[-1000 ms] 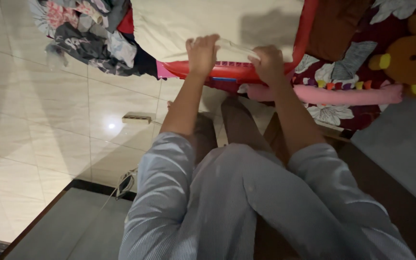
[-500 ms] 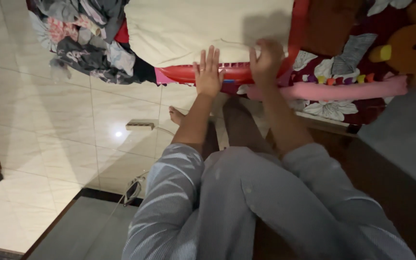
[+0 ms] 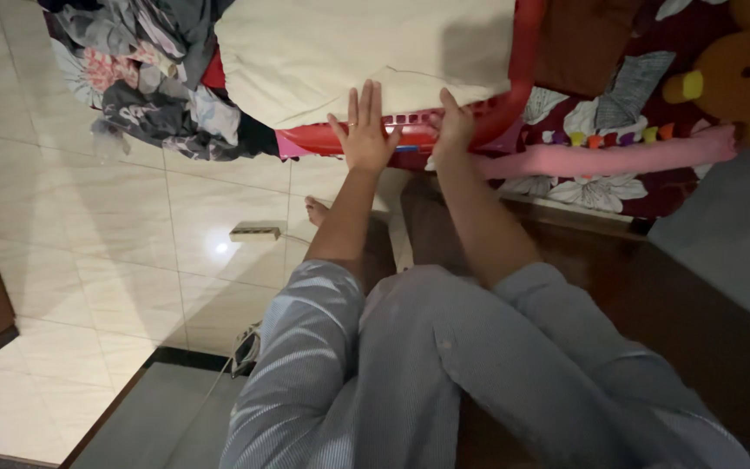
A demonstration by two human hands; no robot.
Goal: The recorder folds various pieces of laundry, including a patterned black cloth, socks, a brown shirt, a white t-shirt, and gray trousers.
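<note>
Since the earlier frame your right hand has slid off the cream cloth down to the red basket rim. Left of the basket, mixed clothes hang over its edge. Your left hand lies flat, fingers spread, on the rim, gripping nothing, likely to steady it. Right hand curls loosely on the rim; hold unclear. The basket's near rim runs left-right, and the cloth lies folded on top. Right of it: a pink bolster and a bear toy.
</note>
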